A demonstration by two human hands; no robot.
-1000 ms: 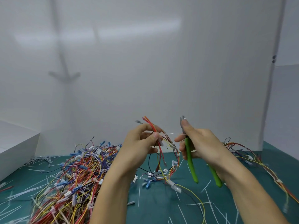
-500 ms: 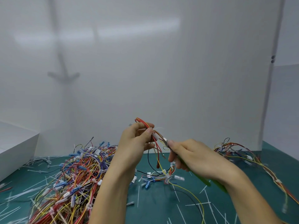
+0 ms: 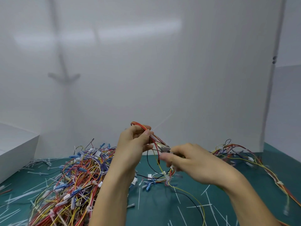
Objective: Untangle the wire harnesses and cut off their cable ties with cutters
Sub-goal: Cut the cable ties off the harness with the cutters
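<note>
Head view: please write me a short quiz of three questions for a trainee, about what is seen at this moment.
1. True or false: the left hand holds a wire harness up off the green mat.
2. Where does the biggest pile of harnesses lie? A) to the left of the left arm B) on the far right C) behind the hands, at the wall
3. Fill in: the thin white strips scattered on the mat look like cut cable ____.
Key: 1 true; 2 A; 3 ties.
</note>
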